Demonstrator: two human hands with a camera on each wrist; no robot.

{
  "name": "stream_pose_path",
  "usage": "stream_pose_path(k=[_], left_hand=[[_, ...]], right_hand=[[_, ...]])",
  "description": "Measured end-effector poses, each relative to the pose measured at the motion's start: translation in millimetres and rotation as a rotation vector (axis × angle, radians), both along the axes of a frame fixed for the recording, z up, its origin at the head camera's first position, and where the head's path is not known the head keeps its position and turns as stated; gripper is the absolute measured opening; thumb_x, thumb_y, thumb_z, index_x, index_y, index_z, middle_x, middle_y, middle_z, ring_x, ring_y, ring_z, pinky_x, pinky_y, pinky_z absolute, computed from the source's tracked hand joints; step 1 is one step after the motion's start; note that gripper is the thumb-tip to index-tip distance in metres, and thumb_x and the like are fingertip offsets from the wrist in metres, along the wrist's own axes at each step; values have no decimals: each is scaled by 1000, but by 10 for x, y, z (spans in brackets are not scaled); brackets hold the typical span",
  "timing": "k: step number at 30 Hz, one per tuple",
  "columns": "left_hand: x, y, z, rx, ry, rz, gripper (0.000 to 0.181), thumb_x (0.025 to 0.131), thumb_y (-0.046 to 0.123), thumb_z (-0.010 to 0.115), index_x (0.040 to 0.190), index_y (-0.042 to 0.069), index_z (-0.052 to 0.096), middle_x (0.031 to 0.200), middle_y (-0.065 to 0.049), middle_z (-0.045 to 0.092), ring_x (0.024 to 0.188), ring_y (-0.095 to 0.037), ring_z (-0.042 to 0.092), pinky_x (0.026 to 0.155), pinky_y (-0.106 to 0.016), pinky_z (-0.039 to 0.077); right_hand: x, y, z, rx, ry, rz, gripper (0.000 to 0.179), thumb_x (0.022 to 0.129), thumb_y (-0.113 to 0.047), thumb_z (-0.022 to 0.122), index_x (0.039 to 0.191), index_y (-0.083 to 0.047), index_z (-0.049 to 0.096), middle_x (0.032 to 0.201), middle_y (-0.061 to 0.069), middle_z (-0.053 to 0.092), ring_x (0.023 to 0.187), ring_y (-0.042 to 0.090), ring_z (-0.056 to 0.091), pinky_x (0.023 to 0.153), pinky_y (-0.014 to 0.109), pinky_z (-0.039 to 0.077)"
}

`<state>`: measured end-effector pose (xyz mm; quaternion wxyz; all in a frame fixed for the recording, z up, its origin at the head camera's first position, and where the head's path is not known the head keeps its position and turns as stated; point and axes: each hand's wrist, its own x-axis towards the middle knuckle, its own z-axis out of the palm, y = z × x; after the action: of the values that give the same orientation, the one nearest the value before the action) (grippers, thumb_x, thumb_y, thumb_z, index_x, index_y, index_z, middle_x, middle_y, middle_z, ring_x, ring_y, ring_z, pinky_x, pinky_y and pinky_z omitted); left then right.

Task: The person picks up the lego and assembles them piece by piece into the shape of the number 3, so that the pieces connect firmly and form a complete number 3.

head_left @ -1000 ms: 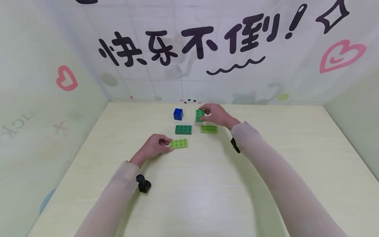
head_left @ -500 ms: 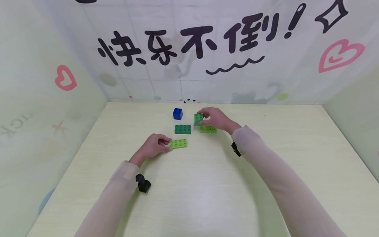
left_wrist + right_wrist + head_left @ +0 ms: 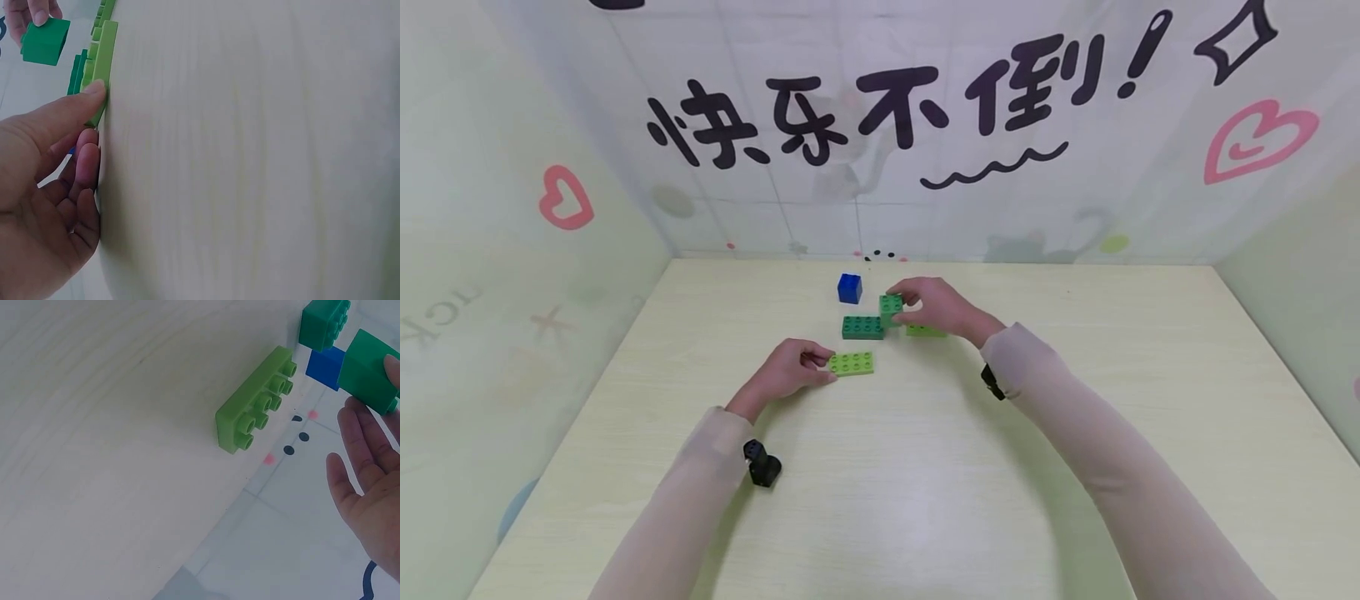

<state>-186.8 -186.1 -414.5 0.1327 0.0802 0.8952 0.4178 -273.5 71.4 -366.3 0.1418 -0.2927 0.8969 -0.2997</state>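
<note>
My left hand (image 3: 790,368) pinches the left end of a flat light-green building brick (image 3: 853,363) lying on the table; in the left wrist view its thumb presses the brick's side. My right hand (image 3: 942,307) grips a square green building brick (image 3: 891,308) between thumb and fingers, raised off the table with studs up. It hangs by the right end of a long dark-green brick (image 3: 862,327); whether they touch I cannot tell. Partly behind the right hand lies a second light-green brick (image 3: 927,331), seen whole in the right wrist view (image 3: 253,403).
A blue brick (image 3: 850,288) stands behind the dark-green brick, near the back of the table (image 3: 880,483). A printed sheet with dark lettering (image 3: 902,108) hangs along the back, with pale panels at both sides.
My right hand has carried the square green brick left and toward me, from beside the back of the right light-green brick to the dark-green brick. The left hand stays in place.
</note>
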Motion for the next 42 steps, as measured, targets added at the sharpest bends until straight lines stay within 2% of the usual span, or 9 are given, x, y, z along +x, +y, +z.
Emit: stream_pose_path(k=[12, 24, 32, 42], left_hand=[[-7, 8, -4, 0, -9, 9, 36, 78, 10, 73, 110, -2, 63, 92, -9, 60, 80, -20, 50, 71, -30, 42], [-6, 5, 6, -5, -27, 18, 38, 77, 11, 74, 110, -2, 63, 92, -9, 60, 80, -20, 50, 71, -29, 42], [-6, 5, 14, -5, -11, 4, 36, 77, 11, 74, 110, -3, 63, 91, -9, 60, 79, -20, 50, 71, -29, 42], [-10, -5, 8, 0, 6, -16, 35, 78, 10, 73, 109, -4, 63, 90, -9, 60, 78, -20, 50, 71, -30, 43]], right_hand=[[127, -54, 10, -40, 26, 56, 45, 83, -21, 69, 123, -5, 57, 109, 7, 61, 99, 25, 55, 88, 39, 42], [227, -136, 20, -51, 25, 55, 45, 83, -25, 69, 123, -8, 57, 107, 4, 61, 100, 24, 55, 85, 33, 43], [300, -172, -6, -91, 10, 70, 43, 84, -22, 68, 123, -7, 56, 111, 6, 60, 102, 27, 54, 88, 39, 42], [375, -224, -72, -57, 1, 75, 47, 83, -27, 68, 124, -8, 56, 108, 3, 61, 99, 22, 55, 84, 31, 44]])
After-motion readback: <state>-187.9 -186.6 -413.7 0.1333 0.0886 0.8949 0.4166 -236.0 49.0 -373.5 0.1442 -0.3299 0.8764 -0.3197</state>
